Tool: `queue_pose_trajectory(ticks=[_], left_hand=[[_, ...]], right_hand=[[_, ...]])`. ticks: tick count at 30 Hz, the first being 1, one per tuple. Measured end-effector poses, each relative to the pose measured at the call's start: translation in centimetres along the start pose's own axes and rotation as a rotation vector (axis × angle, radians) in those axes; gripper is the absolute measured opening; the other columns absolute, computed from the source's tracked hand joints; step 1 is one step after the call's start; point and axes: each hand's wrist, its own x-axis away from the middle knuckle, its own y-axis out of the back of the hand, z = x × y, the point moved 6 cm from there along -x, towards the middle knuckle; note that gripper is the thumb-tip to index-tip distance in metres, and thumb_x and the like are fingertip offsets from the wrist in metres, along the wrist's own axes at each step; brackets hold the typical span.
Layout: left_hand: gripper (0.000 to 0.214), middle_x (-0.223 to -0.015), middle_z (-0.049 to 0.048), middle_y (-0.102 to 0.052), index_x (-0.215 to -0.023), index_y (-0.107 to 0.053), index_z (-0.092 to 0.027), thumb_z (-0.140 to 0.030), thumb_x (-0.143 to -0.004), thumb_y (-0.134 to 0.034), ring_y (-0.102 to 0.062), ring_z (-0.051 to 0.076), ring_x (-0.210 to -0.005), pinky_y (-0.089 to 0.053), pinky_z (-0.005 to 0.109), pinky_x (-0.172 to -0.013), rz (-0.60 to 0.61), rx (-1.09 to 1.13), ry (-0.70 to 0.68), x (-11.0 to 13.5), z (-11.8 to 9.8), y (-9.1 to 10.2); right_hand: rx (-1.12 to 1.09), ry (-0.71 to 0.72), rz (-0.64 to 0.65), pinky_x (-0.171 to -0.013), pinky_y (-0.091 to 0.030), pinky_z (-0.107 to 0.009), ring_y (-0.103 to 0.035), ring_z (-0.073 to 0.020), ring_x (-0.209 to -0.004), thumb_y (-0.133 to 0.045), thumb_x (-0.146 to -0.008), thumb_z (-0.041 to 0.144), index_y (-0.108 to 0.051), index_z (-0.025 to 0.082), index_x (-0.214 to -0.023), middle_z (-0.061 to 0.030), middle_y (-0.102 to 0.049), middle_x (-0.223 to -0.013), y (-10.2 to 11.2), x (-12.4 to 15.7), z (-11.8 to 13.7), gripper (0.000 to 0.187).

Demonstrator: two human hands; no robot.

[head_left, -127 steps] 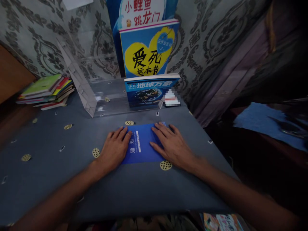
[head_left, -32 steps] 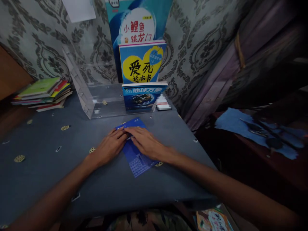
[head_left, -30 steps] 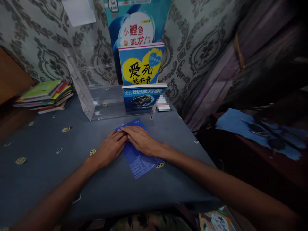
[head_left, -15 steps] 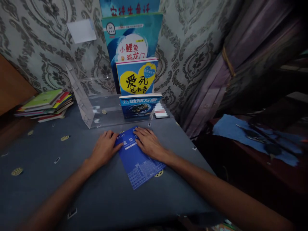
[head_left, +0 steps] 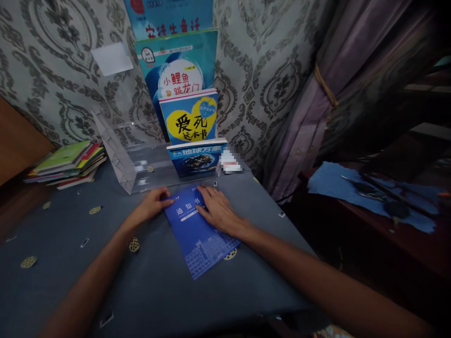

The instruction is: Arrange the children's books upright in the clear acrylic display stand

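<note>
A blue booklet [head_left: 200, 244] with white lettering and a printed building lies at a slant on the table. My left hand [head_left: 153, 205] is at its upper left corner, thumb on the cover and fingers curled at the edge. Across the upper right part of the cover rests my right hand [head_left: 220, 210], fingers stretched out and thumb on the cover. Just beyond both hands stands a clear stepped book stand [head_left: 123, 159]. Its right side carries a column of upright books, the lowest being a blue earth book [head_left: 199, 162].
A stack of thin books [head_left: 66, 162] sits at the table's back left. Patterned wallpaper is behind the stand, with a tied curtain [head_left: 299, 126] to the right. Beyond the table's right edge, a blue cloth [head_left: 366, 195] bears dark items. A blurred-out white object [head_left: 229, 162] stands beside the stand.
The view has shifted slightly, so the stand and books sit a little further left and lower. My left hand's fingers have curled in more at the booklet's corner. The right hand stays on the cover.
</note>
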Motion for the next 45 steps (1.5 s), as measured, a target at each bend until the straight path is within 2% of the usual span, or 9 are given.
queue_pose_trajectory(ticks=[4,7,9,13,17,23,27,37,45], left_hand=[[0.045,-0.054,-0.0090,-0.047,-0.075,-0.054,-0.019,-0.047,-0.061,-0.087,-0.036,0.004,-0.039,-0.026,0.016,-0.035,-0.060,0.457,0.079,0.5,0.2,-0.1],[0.047,-0.052,-0.0089,-0.049,-0.072,-0.057,-0.016,-0.043,-0.056,-0.092,-0.037,0.002,-0.038,-0.025,0.013,-0.032,-0.169,0.615,0.103,0.7,0.5,0.2],[0.048,-0.053,-0.0079,-0.052,-0.073,-0.059,-0.015,-0.040,-0.053,-0.095,-0.042,0.002,-0.039,-0.028,0.011,-0.031,-0.190,0.697,0.131,0.8,0.6,0.3],[0.049,-0.063,-0.0033,-0.064,-0.088,-0.066,-0.013,-0.033,-0.054,-0.097,-0.055,0.005,-0.044,-0.043,0.011,-0.036,-0.040,0.757,0.195,1.2,0.2,-0.6],[0.046,-0.069,0.0012,-0.071,-0.092,-0.067,-0.012,-0.030,-0.060,-0.095,-0.064,0.010,-0.050,-0.053,0.016,-0.041,0.151,0.728,0.221,2.0,-0.4,-1.6],[0.049,-0.083,0.0077,-0.076,-0.103,-0.066,-0.015,-0.038,-0.068,-0.091,-0.075,0.020,-0.070,-0.054,0.018,-0.043,0.259,0.695,0.143,2.4,-1.1,-2.4],[0.047,-0.079,0.0075,-0.075,-0.099,-0.066,-0.015,-0.044,-0.070,-0.088,-0.074,0.019,-0.066,-0.054,0.018,-0.043,0.262,0.628,0.126,2.3,-1.5,-3.3],[0.044,-0.082,0.0030,-0.070,-0.093,-0.070,-0.015,-0.050,-0.069,-0.083,-0.065,0.014,-0.068,-0.059,0.022,-0.052,-0.006,0.491,-0.087,0.0,-5.8,-0.9],[0.030,-0.091,0.0033,-0.069,-0.096,-0.071,-0.017,-0.042,-0.080,-0.070,-0.063,0.016,-0.081,-0.062,0.027,-0.066,-0.280,0.272,-0.389,-1.9,-9.9,2.1]], right_hand=[[-0.254,-0.128,-0.098,-0.097,-0.050,-0.046,-0.065,-0.0294,-0.112,-0.063,-0.089,0.028,-0.048,0.015,-0.145,-0.0158,-0.069,-0.123,0.5,-0.6,-1.8,0.060],[-0.663,-0.219,0.042,-0.073,-0.053,-0.034,-0.067,-0.0214,-0.078,-0.065,-0.086,0.034,-0.065,0.016,-0.109,-0.0050,-0.072,-0.086,-0.3,-1.2,-2.9,0.029],[-0.971,-0.269,0.169,-0.059,-0.047,-0.027,-0.060,-0.0152,-0.062,-0.069,-0.081,0.042,-0.063,0.019,-0.085,0.0007,-0.066,-0.070,-0.9,-1.3,-3.0,0.025],[-1.232,-0.375,0.192,-0.044,-0.030,-0.019,-0.044,-0.0072,-0.046,-0.083,-0.067,0.052,-0.061,0.019,-0.075,0.0075,-0.057,-0.059,-0.6,-1.2,-3.6,0.040],[-1.333,-0.410,0.136,-0.053,-0.043,-0.023,-0.054,-0.0099,-0.053,-0.088,-0.060,0.054,-0.065,0.019,-0.078,0.0045,-0.065,-0.066,-0.2,-1.3,-4.0,0.046],[-1.363,-0.359,-0.059,-0.059,-0.048,-0.026,-0.059,-0.0125,-0.058,-0.088,-0.059,0.059,-0.069,0.020,-0.080,0.0024,-0.069,-0.071,1.1,-1.8,-5.1,0.048],[-1.299,-0.304,-0.136,-0.058,-0.046,-0.026,-0.057,-0.0133,-0.058,-0.085,-0.063,0.061,-0.070,0.021,-0.080,0.0025,-0.068,-0.071,2.0,-2.0,-5.3,0.046],[-0.962,-0.074,-0.192,-0.048,-0.038,-0.024,-0.045,-0.0109,-0.052,-0.070,-0.074,0.059,-0.062,0.022,-0.076,0.0049,-0.054,-0.062,6.5,-3.9,-5.4,0.038],[-0.957,0.034,-0.365,-0.067,-0.060,-0.031,-0.055,-0.0133,-0.067,-0.073,-0.074,0.048,-0.056,0.022,-0.073,0.0033,-0.053,-0.070,9.9,-7.7,-5.0,0.031]])
